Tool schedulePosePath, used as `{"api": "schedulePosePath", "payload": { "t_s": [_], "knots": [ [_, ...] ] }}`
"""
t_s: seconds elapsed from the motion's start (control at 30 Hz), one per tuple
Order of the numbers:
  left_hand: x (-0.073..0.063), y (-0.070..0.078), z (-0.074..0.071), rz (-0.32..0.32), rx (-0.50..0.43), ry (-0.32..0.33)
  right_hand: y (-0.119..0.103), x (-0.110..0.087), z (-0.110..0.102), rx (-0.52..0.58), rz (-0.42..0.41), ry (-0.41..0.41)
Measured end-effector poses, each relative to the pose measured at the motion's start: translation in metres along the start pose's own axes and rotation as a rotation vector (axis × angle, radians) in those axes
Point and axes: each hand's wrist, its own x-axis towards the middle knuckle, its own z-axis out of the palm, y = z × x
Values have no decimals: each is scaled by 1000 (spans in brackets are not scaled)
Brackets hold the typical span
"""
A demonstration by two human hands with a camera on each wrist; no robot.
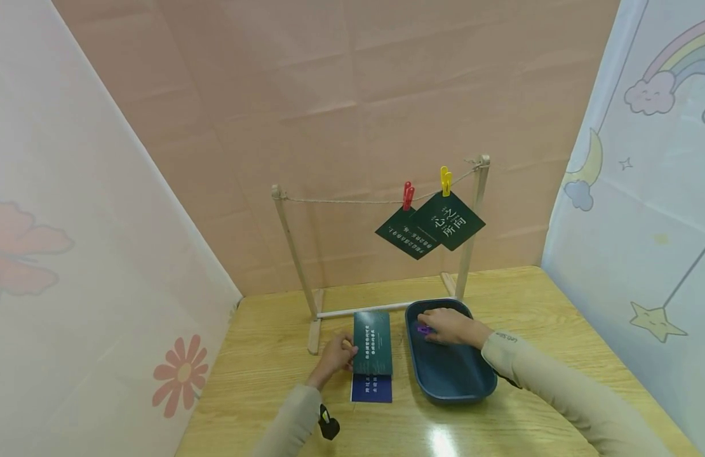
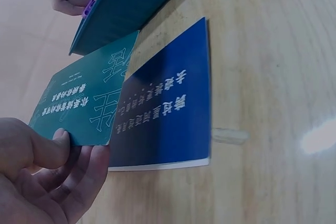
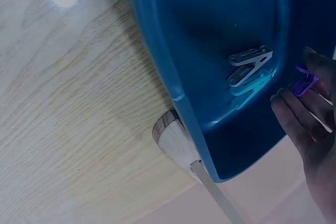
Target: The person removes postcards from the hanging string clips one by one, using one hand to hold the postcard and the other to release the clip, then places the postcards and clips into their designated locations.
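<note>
My left hand (image 1: 336, 353) pinches a green card (image 2: 79, 93) by its edge between thumb and fingers. Beneath that card, a stack of cards with a blue one (image 2: 163, 108) on top lies on the table. Over the dark blue tub (image 1: 452, 381), my right hand (image 1: 448, 325) holds a purple clothespin (image 3: 304, 84) between thumb and fingers. A grey clothespin (image 3: 249, 65) and a turquoise clothespin (image 3: 252, 88) lie side by side on the tub's bottom.
Behind stands a wooden rack (image 1: 295, 254) with a string (image 1: 341, 202) across its top. A red clothespin (image 1: 408, 197) and a yellow clothespin (image 1: 446, 182) hold two dark green cards (image 1: 452, 222) on the string's right part. Printed cloths (image 1: 661, 254) flank the table (image 1: 255, 381).
</note>
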Motion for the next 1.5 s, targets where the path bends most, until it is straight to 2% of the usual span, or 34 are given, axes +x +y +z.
{"api": "schedulePosePath", "payload": {
  "t_s": [0.3,0.6,0.87,1.13,1.27,1.5],
  "knots": [
    [-5,-9,4,-11,28,0,1,-3,5,2,-7,-4],
    [-12,-14,3,-10,20,-41,-1,-8,9,-8,-30,-7],
    [-15,-16,1,-56,42,-57,-1,-14,18,-2,-15,-18],
    [-19,-18,2,-93,54,-103,4,-18,29,-24,-3,-24],
    [-20,-20,2,-105,74,-120,4,-19,32,9,10,-27],
    [-19,-26,4,-126,69,-113,2,-22,37,38,23,-25]
  ]
}}
